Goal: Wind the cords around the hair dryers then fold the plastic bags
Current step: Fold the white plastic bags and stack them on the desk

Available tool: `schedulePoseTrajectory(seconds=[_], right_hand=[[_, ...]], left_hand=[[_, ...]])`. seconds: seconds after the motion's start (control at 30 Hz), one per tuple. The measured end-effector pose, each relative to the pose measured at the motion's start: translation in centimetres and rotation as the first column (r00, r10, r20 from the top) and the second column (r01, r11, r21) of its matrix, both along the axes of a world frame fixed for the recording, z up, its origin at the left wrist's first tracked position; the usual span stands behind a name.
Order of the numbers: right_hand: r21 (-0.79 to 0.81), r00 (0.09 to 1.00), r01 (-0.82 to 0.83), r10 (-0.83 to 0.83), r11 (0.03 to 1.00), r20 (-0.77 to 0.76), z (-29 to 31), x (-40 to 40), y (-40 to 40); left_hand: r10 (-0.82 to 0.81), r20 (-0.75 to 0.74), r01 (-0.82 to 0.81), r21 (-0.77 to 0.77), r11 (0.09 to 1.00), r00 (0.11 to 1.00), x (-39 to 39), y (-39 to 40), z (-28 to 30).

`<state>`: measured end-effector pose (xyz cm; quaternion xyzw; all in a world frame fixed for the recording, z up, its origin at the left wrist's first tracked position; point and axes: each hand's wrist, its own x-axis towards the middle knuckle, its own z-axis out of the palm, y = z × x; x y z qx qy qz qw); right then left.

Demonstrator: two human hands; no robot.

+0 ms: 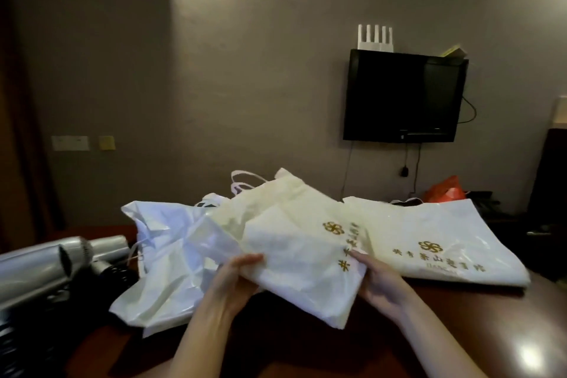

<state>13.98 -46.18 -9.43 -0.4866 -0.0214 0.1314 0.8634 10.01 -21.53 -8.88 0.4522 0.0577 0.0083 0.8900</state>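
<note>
A cream plastic bag with gold print point(302, 250) is held just above the dark wooden table point(478, 325), partly folded over itself. My left hand point(236, 279) grips its left edge and my right hand point(379, 279) grips its right edge. A second printed bag point(445, 242) lies flat to the right. A crumpled white bag point(162, 264) lies under and to the left of the held one. Silver hair dryers point(46, 264) with black coiled cords point(118, 275) lie at the far left.
A black wall-mounted TV point(403, 95) hangs behind the table, with cables dropping below it. An orange-red bag point(445, 192) sits at the back right next to dark items. A dark chair back point(549, 181) stands at the right edge.
</note>
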Motion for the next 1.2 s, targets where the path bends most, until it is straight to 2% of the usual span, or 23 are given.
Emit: schedulePoseTrajectory(seconds=[0.07, 0.13, 0.2, 0.27, 0.33, 0.4, 0.5, 0.53, 0.63, 0.67, 0.7, 0.77, 0.8, 0.83, 0.87, 0.93, 0.97, 1.03, 1.07, 1.1, 1.17, 1.2], right_hand=[[-0.145, 0.993, 0.12, -0.118, 0.982, 0.02, -1.8, 0.9, 0.9], [-0.386, 0.966, 0.257, -0.223, 0.886, 0.131, -2.5, 1.2, 1.4], [-0.507, 0.953, 0.302, -0.249, 0.807, 0.171, -2.6, 1.4, 1.4], [-0.603, 0.954, 0.296, -0.203, 0.741, 0.219, -1.7, 1.6, 1.2], [-0.711, 0.94, 0.32, -0.118, 0.626, 0.319, -0.1, 1.9, 0.7], [-0.748, 0.895, 0.407, -0.065, 0.523, 0.442, 2.1, 2.2, 0.4], [-0.687, 0.808, 0.548, -0.088, 0.478, 0.583, 5.2, 2.4, -0.5], [-0.699, 0.782, 0.591, -0.075, 0.403, 0.618, 5.7, 2.4, -0.8], [-0.839, 0.841, 0.538, 0.107, -0.076, 0.53, 5.4, 2.5, -1.2], [-0.841, 0.85, 0.524, 0.154, -0.137, 0.504, 4.8, 2.2, -0.7], [-0.843, 0.843, 0.526, 0.197, -0.111, 0.5, 3.9, 1.7, 0.1], [-0.851, 0.799, 0.524, 0.328, 0.029, 0.503, 1.8, 0.7, 2.2], [-0.869, 0.781, 0.492, 0.416, 0.049, 0.466, 0.5, -0.1, 3.3], [-0.898, 0.779, 0.441, 0.494, 0.008, 0.387, -0.8, -0.8, 4.1], [-0.924, 0.79, 0.375, 0.547, -0.072, 0.278, -1.9, -1.5, 4.6], [-0.943, 0.82, 0.254, 0.565, -0.216, 0.091, -3.1, -2.5, 5.0], [-0.942, 0.834, 0.237, 0.547, -0.236, 0.073, -2.9, -2.6, 5.2], [-0.926, 0.849, 0.295, 0.508, -0.234, 0.142, -1.6, -2.6, 6.4], [-0.914, 0.838, 0.358, 0.497, -0.19, 0.225, -0.6, -2.5, 7.4], [-0.899, 0.807, 0.428, 0.488, -0.094, 0.333, 0.4, -2.6, 9.0], [-0.841, 0.708, 0.518, 0.475, 0.155, 0.523, 2.2, -3.9, 13.2], [-0.82, 0.673, 0.511, 0.474, 0.258, 0.568, 2.9, -5.1, 15.5]], left_hand=[[-0.104, -0.062, 0.105, 0.019, 0.994, 0.993, -1.6, 1.1, -0.4], [-0.086, -0.048, 0.083, -0.075, 0.994, 0.995, -2.8, 2.3, -0.8], [-0.039, -0.056, 0.029, -0.169, 0.985, 0.998, -3.5, 3.6, -0.7], [-0.006, -0.104, -0.013, -0.179, 0.984, 0.995, -3.5, 4.7, -0.4], [-0.062, -0.113, 0.055, -0.064, 0.996, 0.992, -3.9, 5.1, 0.4], [-0.127, -0.11, 0.136, 0.079, 0.988, 0.986, -4.1, 5.3, 1.6], [-0.199, -0.142, 0.231, 0.273, 0.934, 0.97, -4.4, 5.3, 3.0], [-0.236, -0.168, 0.28, 0.333, 0.9, 0.957, -4.4, 5.0, 2.9], [-0.289, -0.25, 0.368, 0.376, 0.85, 0.924, -4.4, 2.2, 1.7], [-0.294, -0.265, 0.377, 0.361, 0.853, 0.918, -4.4, 1.0, 0.9], [-0.303, -0.28, 0.389, 0.335, 0.858, 0.911, -4.5, -0.3, 0.2], [-0.312, -0.286, 0.394, 0.3, 0.869, 0.906, -3.8, -2.3, -1.6], [-0.307, -0.288, 0.396, 0.331, 0.857, 0.907, -3.3, -2.7, -2.3], [-0.298, -0.289, 0.395, 0.381, 0.836, 0.91, -2.9, -3.0, -2.8], [-0.291, -0.3, 0.4, 0.425, 0.812, 0.909, -2.8, -3.0, -3.0], [-0.287, -0.366, 0.444, 0.482, 0.755, 0.885, -3.0, -2.4, -2.7], [-0.29, -0.396, 0.471, 0.505, 0.724, 0.871, -3.2, -1.8, -2.3], [-0.244, -0.436, 0.478, 0.58, 0.66, 0.866, -4.0, -0.2, -0.9], [-0.188, -0.44, 0.45, 0.629, 0.634, 0.878, -4.6, 1.0, 0.0], [-0.13, -0.429, 0.413, 0.676, 0.61, 0.894, -5.2, 2.4, 0.9], [-0.022, -0.377, 0.318, 0.75, 0.58, 0.926, -7.2, 5.9, 2.9], [0.035, -0.35, 0.271, 0.78, 0.564, 0.936, -8.3, 7.8, 3.6]])
